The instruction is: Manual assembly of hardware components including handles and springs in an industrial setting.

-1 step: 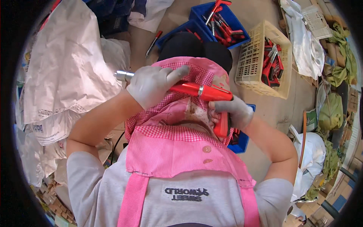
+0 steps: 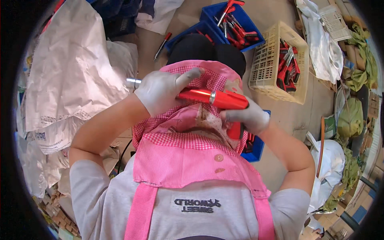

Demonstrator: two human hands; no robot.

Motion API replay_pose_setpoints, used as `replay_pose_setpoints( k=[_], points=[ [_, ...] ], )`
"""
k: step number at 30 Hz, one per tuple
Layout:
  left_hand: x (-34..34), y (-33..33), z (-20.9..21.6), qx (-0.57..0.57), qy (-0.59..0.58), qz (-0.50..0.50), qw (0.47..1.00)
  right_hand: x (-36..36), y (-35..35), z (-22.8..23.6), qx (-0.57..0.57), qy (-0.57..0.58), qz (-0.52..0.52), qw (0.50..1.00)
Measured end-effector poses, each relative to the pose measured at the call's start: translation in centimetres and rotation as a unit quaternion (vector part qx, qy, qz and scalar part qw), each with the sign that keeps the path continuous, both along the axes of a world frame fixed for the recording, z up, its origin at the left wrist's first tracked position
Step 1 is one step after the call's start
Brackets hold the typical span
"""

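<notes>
Over a pink apron (image 2: 176, 156), a red tool (image 2: 230, 100) spans both hands, gripped at two points, apparently for steadiness. The left hand (image 2: 157, 92) wraps gloved fingers around its shaft, metal tip (image 2: 134, 83) jutting out past them; the right hand (image 2: 254, 118) curls its fingers, partly hidden, about the handled end. Elbows flare wide, forearms angling inward. Beyond the right fingers, a blue bin (image 2: 253, 47) and cream crate (image 2: 264, 64) hold similar tools (image 2: 289, 66), seemingly kept close.

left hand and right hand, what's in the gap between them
In the head view, the red tool with its silver ring spans from left hand to right hand, above the pink apron.
</notes>
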State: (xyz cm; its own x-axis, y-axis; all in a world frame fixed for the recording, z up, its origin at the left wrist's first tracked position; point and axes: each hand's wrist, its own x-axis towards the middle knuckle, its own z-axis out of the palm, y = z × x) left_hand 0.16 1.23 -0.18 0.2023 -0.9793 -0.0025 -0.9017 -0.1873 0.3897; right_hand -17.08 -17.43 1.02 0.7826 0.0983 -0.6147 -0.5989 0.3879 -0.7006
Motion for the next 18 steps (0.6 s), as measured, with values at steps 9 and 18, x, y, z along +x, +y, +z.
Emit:
replay_pose_setpoints(
  k=[9,18],
  points=[
    [-2.2,-0.4,-3.3,0.320,0.550,-0.101,0.765,2.1,-2.7,2.8,-0.643,-0.608,0.322,0.337],
    [-3.8,0.6,-4.6,0.320,0.588,-0.110,0.735,1.0,-2.5,1.9,-0.602,-0.523,0.327,0.508]
  ],
)
